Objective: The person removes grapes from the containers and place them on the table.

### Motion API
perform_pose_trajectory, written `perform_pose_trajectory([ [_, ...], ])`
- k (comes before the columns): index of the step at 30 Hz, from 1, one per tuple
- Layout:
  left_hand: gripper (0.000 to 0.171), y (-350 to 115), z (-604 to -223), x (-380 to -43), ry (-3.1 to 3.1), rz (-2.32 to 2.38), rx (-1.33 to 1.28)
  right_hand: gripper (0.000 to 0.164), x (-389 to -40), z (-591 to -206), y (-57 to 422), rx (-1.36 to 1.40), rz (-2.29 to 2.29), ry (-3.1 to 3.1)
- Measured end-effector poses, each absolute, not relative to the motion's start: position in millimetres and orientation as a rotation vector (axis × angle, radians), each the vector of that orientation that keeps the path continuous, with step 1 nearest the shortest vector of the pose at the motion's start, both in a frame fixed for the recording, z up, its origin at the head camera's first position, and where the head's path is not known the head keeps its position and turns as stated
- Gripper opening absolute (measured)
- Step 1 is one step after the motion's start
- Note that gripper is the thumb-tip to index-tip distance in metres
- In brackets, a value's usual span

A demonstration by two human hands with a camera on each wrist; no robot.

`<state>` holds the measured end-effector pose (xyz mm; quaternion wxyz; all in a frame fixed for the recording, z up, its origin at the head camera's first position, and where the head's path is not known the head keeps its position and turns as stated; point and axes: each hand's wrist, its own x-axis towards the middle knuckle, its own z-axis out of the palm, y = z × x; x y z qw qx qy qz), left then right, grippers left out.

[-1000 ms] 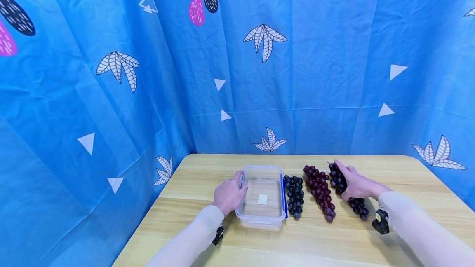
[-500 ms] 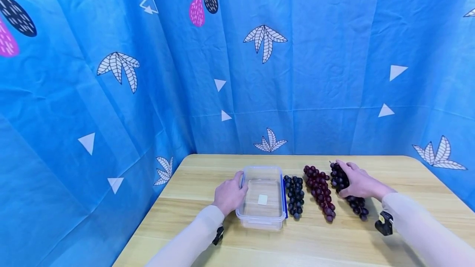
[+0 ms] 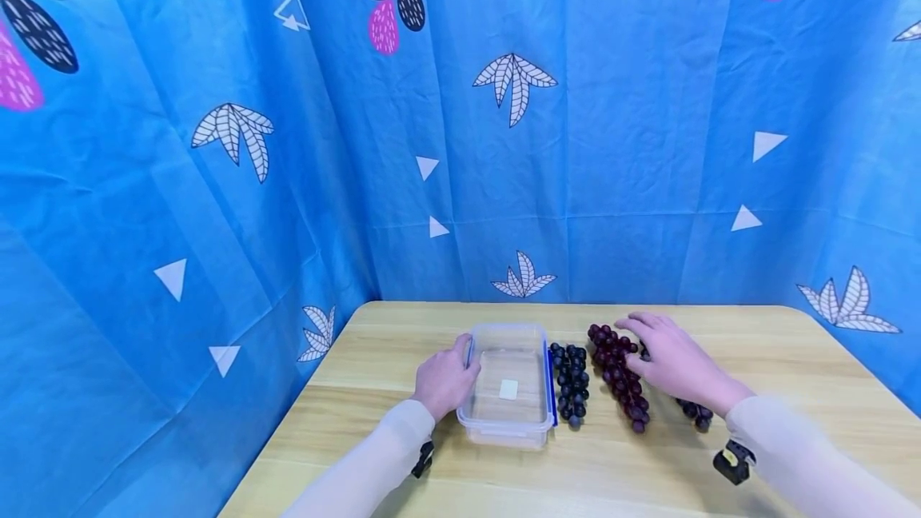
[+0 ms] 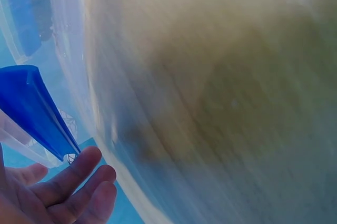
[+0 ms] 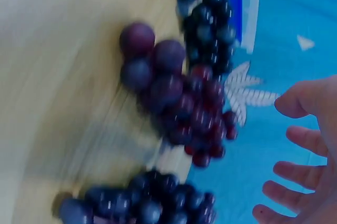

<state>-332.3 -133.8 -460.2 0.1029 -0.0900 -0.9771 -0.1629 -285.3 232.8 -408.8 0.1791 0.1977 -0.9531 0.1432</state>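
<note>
My left hand [image 3: 444,378] grips the left side of a clear plastic food container [image 3: 504,428], which has no lid on it. In the left wrist view, curled fingers [image 4: 79,168] sit by the container's raised blue latch [image 4: 34,110]. Over at the right, my right hand [image 3: 672,358] hovers with spread fingers and holds nothing. It overlaps the upper right of a dark red bunch of grapes [image 3: 619,374] and hides much of the rightmost black bunch of grapes [image 3: 695,412]. The right wrist view shows both bunches beside the parted fingers [image 5: 297,171].
Another black bunch of grapes [image 3: 572,384] lies right beside the container's blue right latch [image 3: 552,386]. Everything stands on a light wooden table [image 3: 561,478]. A blue patterned curtain [image 3: 612,142] hangs behind the table and along its left side.
My right hand has let go of the rightmost black bunch and moved left, over the red grapes. My left hand and the container have stayed in place.
</note>
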Motion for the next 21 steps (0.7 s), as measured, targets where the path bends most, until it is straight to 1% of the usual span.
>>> perform_pose_trajectory([
  [3,0.056,-129.6,-460.3,-333.7,-2.889,-0.478,-0.284,0.052,-279.9,-412.8,224.6,0.575,0.373,-2.675],
  [9,0.058,-127.1,-459.6,-334.6,-2.889,-0.455,-0.317,0.054,-269.1,-421.1,212.4,0.595,0.306,-2.636],
  [16,0.06,-133.2,-451.4,-329.1,-2.885,-0.377,-0.337,0.053,-262.1,-423.8,202.6,0.655,0.293,-2.572],
  [18,0.061,-134.4,-447.0,-327.8,-2.853,-0.324,-0.351,0.055,-262.0,-423.2,200.9,0.676,0.274,-2.562],
  [21,0.066,-132.4,-438.2,-324.0,-2.827,-0.218,-0.411,0.065,-259.6,-420.4,198.6,0.709,0.254,-2.577],
])
